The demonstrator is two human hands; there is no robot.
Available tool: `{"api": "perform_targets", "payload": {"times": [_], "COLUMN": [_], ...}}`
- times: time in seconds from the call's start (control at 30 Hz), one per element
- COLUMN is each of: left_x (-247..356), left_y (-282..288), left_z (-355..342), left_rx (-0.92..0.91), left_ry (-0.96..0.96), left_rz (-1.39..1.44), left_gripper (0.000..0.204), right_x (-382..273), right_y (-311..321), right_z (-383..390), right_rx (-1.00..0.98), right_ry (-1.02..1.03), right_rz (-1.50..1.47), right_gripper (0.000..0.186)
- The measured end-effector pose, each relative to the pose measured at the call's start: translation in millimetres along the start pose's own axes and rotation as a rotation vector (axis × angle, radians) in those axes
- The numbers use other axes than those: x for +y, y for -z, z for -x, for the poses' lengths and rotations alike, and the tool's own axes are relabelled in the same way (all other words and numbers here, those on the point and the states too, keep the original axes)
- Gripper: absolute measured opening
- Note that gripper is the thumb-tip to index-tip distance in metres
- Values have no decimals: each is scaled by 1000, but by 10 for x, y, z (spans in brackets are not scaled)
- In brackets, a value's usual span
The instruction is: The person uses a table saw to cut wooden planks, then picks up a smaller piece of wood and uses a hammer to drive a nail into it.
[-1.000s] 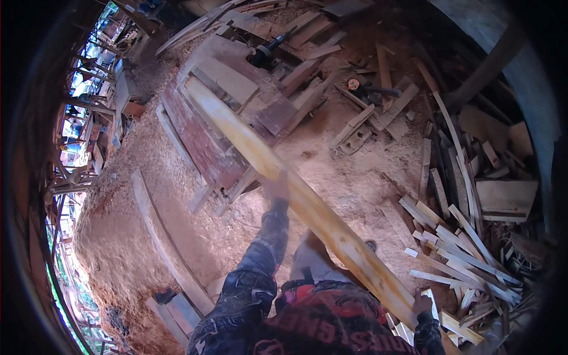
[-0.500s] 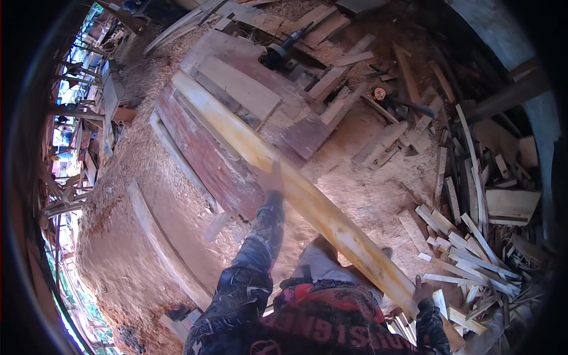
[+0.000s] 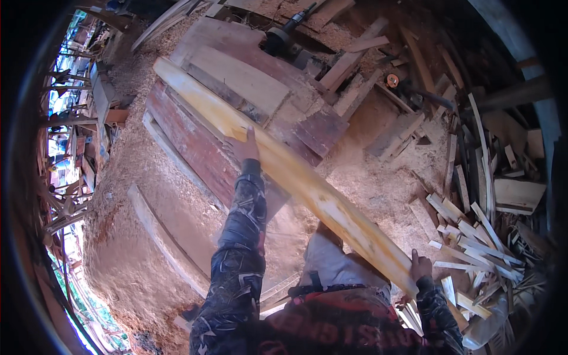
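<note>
A long yellowish wooden plank runs slantwise from the far left toward my right side. Its far part lies over a worn reddish workbench top, and the near end comes close to my right hip. My left hand holds its left edge partway along, thumb on the upper face; the other fingers are partly hidden. Close to the near end, my right hand grips the right edge, with some of its fingers out of sight. A paler board lies beside the plank on the bench.
A dark power tool lies at the bench's far side. Many cut offcuts are heaped at the right. Sawdust covers the ground, where a long curved slab lies at the left. Beyond the bench are more timber pieces.
The plank has shifted a little toward the far left. My left hand has moved left and farther out along with it, and my right hand has also moved slightly away from me.
</note>
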State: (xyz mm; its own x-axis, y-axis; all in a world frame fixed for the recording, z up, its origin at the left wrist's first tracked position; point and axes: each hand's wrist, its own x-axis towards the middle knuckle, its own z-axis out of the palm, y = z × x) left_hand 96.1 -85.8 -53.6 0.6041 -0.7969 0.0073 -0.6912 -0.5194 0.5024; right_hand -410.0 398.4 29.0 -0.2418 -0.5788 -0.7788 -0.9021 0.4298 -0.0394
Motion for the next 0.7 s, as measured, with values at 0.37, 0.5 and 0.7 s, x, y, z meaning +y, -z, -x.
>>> {"api": "perform_targets", "payload": {"times": [0.37,0.5,0.7], "left_x": [-115,-172,-172], "left_y": [-93,-210,-250], "left_z": [-1791,-2653,-4027], "left_rx": [-29,0,30], "left_ry": [-5,-64,-92], "left_rz": [-35,-78,28], "left_gripper": [117,119,118], "right_x": [-1818,-2517,-3710], "right_y": [839,968,1324], "right_z": [-624,-933,-1446], "right_rx": [-61,-15,5], "right_ry": [-141,-170,-192], "right_rz": [-162,-209,-256], "right_gripper": [66,70,68]}}
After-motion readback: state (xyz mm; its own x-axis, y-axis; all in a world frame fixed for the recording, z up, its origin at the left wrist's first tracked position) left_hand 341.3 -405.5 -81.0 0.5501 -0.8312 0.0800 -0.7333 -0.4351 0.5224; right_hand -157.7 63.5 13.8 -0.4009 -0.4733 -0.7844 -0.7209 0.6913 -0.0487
